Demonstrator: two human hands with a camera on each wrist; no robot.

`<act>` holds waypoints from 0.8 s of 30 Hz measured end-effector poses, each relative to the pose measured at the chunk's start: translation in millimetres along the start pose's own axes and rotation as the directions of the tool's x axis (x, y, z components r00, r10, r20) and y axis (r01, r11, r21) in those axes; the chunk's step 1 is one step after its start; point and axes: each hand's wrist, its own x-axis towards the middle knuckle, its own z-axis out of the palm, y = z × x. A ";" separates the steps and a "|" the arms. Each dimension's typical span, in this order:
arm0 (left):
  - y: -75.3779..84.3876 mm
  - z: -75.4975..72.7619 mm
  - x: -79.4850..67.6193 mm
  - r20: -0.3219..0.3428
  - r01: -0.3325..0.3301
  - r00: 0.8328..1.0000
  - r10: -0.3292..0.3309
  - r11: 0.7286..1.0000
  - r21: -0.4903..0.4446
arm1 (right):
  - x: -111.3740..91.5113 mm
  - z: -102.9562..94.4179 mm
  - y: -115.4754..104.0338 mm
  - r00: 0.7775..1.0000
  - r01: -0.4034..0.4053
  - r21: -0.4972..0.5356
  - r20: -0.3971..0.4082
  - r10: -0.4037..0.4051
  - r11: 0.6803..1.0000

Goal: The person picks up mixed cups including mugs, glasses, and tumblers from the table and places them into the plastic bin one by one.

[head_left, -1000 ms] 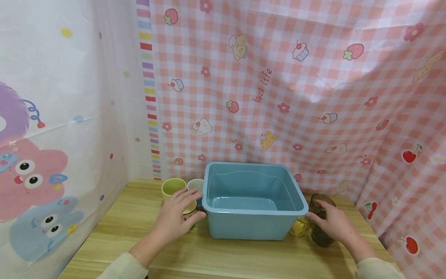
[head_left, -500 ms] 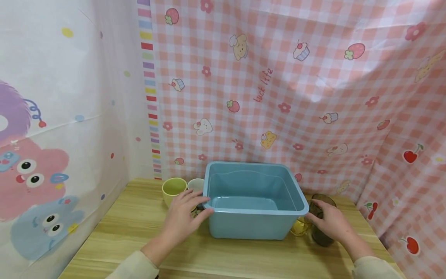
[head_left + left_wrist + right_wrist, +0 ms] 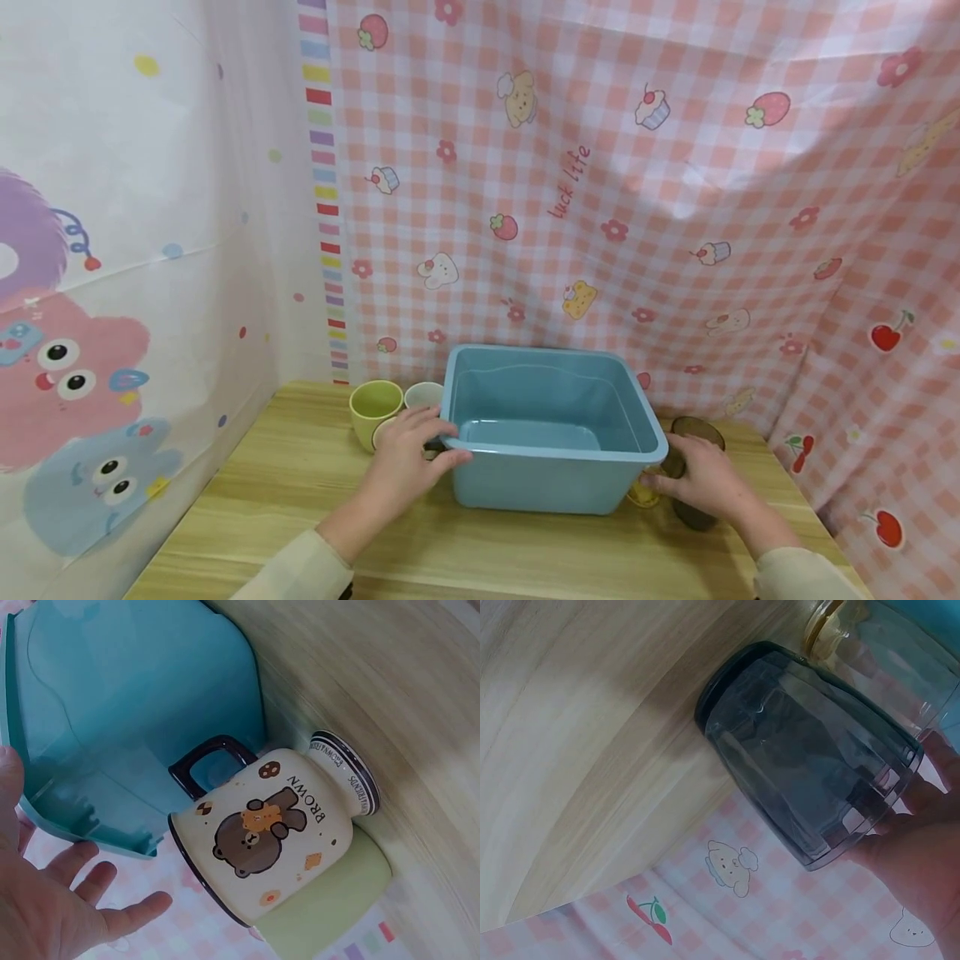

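Observation:
A blue plastic basin (image 3: 547, 485) stands on the wooden table with nothing in it. My left hand (image 3: 405, 458) touches its left rim, thumb at the front, the other fingers loosely spread. Beside this hand in the left wrist view is a cream mug (image 3: 262, 832) with a brown bear and a dark handle; the hand mostly hides it in the head view. My right hand (image 3: 708, 477) reaches toward the basin's right side, above and behind a dark tinted glass (image 3: 802, 750). An amber glass (image 3: 642, 493) sits between that glass and the basin. Whether the right fingers touch the basin is unclear.
A yellow-green cup (image 3: 377, 403) and a white cup (image 3: 424, 396) stand left of the basin. Behind the table hangs a pink checked cloth (image 3: 517, 267). Bare wooden tabletop (image 3: 480, 554) lies in front of the basin.
My left hand has moved right, from over the mug onto the basin's left rim. The right thumb has lowered from the right rim toward the amber glass. The basin has barely shifted.

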 end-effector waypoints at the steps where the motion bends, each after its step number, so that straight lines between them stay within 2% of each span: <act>1: -0.2 0.2 1.0 0.009 0.011 1.000 -0.011 1.000 -0.013 | 0.0 0.6 -0.3 1.000 -0.001 0.003 -0.004 0.001 1.000; 5: -2.3 -0.5 4.9 0.043 0.055 0.998 -0.052 0.996 -0.064 | 0.4 0.7 -1.0 1.000 0.003 -0.006 -0.018 -0.003 1.000; 14: -9.2 -0.8 8.8 0.078 0.048 0.996 -0.041 0.995 -0.085 | 0.8 1.6 -1.8 1.000 -0.025 -0.043 -0.013 0.024 0.999; 24: -6.0 -2.5 9.7 0.113 0.082 0.991 -0.069 0.991 -0.109 | -1.3 4.0 2.9 0.997 -0.054 -0.024 -0.049 0.053 0.998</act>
